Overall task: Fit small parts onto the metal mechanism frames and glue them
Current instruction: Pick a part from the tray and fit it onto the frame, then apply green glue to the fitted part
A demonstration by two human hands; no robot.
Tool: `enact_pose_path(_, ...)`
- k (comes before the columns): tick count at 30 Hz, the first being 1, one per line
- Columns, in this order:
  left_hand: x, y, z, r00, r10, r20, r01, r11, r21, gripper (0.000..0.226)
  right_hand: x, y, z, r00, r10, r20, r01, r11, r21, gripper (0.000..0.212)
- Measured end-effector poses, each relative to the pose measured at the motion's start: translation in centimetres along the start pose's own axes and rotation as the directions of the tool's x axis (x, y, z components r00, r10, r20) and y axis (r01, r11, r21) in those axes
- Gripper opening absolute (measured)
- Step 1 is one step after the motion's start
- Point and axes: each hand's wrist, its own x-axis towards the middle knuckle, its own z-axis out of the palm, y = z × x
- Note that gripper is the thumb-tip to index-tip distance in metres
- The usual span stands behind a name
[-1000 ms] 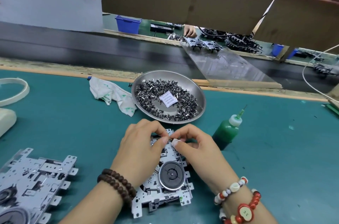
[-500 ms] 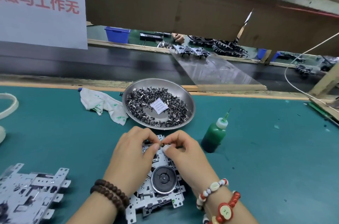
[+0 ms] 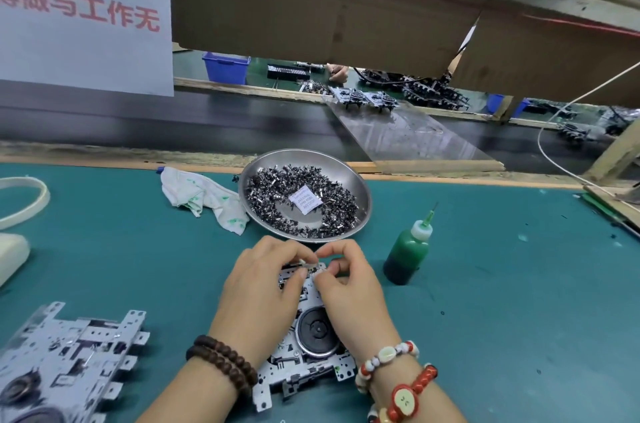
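The metal mechanism frame (image 3: 311, 350) lies flat on the teal counter (image 3: 502, 301) near its front edge, its round black wheel facing up between the two wrists. At the frame's far end the left hand (image 3: 258, 298) and the right hand (image 3: 349, 287) meet, fingers curled and pinching a small pale part (image 3: 309, 262) between their tips; the part is too small to make out further, and the hands hide most of the frame's upper half.

Just beyond the hands sits a shallow steel dish (image 3: 360, 190) holding a ring of small dark metal parts (image 3: 270, 194) with a white printed slip (image 3: 305, 203) lying on them. A green glue bottle (image 3: 405, 251) with a needle tip stands upright beside the dish, toward the right hand's side. A crumpled white cloth (image 3: 201, 197) touches the dish's other side.

More metal frames (image 3: 65, 363) are stacked at the counter's front left corner, cut off by the picture's edge. Across the dark conveyor belt (image 3: 173, 124), a blue bin (image 3: 225, 67) and further assemblies show only partly under the cardboard.
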Motion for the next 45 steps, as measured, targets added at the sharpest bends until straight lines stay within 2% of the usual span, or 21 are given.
enact_pose_path(6,-0.6,0.2,-0.1,0.998,0.062,-0.005,-0.061,0.989,0.132,0.015,-0.2,-0.5,-0.1,1.000,0.031,0.002,-0.031,1.000,-0.002,0.021)
enact_pose_path(10,-0.8,0.0,-0.3,0.999,0.051,-0.011,-0.049,0.993,0.104,0.023,-1.9,-0.4,-1.1,0.997,-0.077,-0.001,0.077,0.992,-0.101,0.025)
enact_pose_path(14,-1.0,0.1,-0.3,0.995,-0.024,-0.095,0.024,1.000,-0.002,0.029,-3.9,0.6,-3.6,0.930,-0.254,-0.265,0.238,0.967,-0.091,0.029)
enact_pose_path(16,-1.1,0.1,-0.6,0.983,-0.088,-0.159,0.096,0.994,0.048,0.027,-4.1,1.3,-5.6,0.889,-0.234,-0.394,0.234,0.971,-0.049,0.033)
enact_pose_path(18,-1.5,-0.1,-1.3,0.968,-0.169,-0.186,0.193,0.974,0.116,0.032,-3.7,2.0,-7.7,0.879,-0.169,-0.445,0.174,0.984,-0.031,0.037)
enact_pose_path(22,-3.0,-0.5,-3.1,0.950,-0.305,-0.060,0.309,0.908,0.283,0.046,-2.2,3.0,-10.5,0.950,-0.039,-0.310,0.018,0.997,-0.072,0.058)
enact_pose_path(25,-3.9,-0.6,-3.3,0.937,-0.348,0.040,0.328,0.910,0.254,0.049,-0.7,3.1,-10.7,0.985,-0.003,-0.173,-0.030,0.982,-0.185,0.071)
enact_pose_path(28,-3.6,-0.6,-3.2,0.911,-0.400,0.098,0.381,0.909,0.167,0.049,0.4,2.9,-10.2,0.995,0.002,-0.101,-0.031,0.958,-0.285,0.059)
enact_pose_path(33,-3.2,-1.1,-3.2,0.888,-0.433,0.157,0.428,0.901,0.069,0.027,0.8,3.1,-9.2,0.980,-0.112,-0.161,0.035,0.906,-0.421,0.025)
enact_pose_path(36,-3.1,-1.4,-2.8,0.858,-0.472,0.201,0.494,0.866,-0.076,0.018,0.8,3.0,-9.1,0.963,-0.172,-0.205,0.105,0.947,-0.304,0.020)
enact_pose_path(40,-2.5,-1.7,-2.7,0.823,-0.512,0.247,0.567,0.765,-0.305,0.012,0.7,2.4,-9.3,0.967,-0.145,-0.210,0.161,0.985,0.064,0.024)
enact_pose_path(42,-2.3,-1.7,-2.7,0.811,-0.524,0.262,0.585,0.717,-0.378,0.013,0.7,1.8,-9.4,0.972,-0.137,-0.194,0.187,0.945,0.269,0.025)
enact_pose_path(44,-2.2,-1.6,-2.6,0.802,-0.529,0.277,0.596,0.676,-0.433,0.013,0.9,0.9,-9.7,0.976,-0.121,-0.181,0.197,0.845,0.497,0.014)
enact_pose_path(45,-2.2,-1.6,-2.6,0.798,-0.530,0.288,0.601,0.657,-0.455,0.012,1.0,0.4,-9.8,0.981,-0.105,-0.164,0.184,0.778,0.601,0.016)
